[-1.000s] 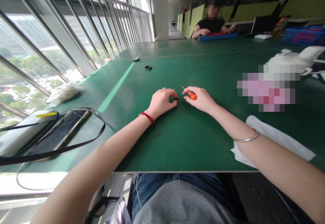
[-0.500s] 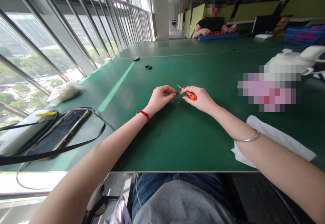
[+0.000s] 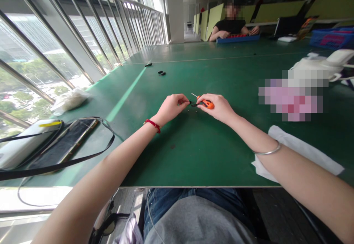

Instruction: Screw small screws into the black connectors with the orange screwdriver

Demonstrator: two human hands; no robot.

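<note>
Above the green table [image 3: 193,148], my left hand [image 3: 172,107] pinches a small black piece [image 3: 190,102] between thumb and fingertips. My right hand [image 3: 217,105] is closed around an orange and black screwdriver [image 3: 208,104], whose thin metal shaft points up and left. A second small dark part [image 3: 194,105] sticks out from my right fingertips toward the left hand. A narrow gap separates the two hands. Tiny pale bits lie on the table just below them.
Small black parts [image 3: 162,73] lie farther back, with another [image 3: 148,64] beyond. Left are a phone [image 3: 65,144], strap and plastic bag [image 3: 70,100]. A white cloth [image 3: 306,151] lies under my right forearm. A person [image 3: 231,26] sits across with a blue tray [image 3: 238,39].
My left hand has moved slightly left, away from the right one. The dark part at my right fingertips now shows, and the gap between the hands is wider.
</note>
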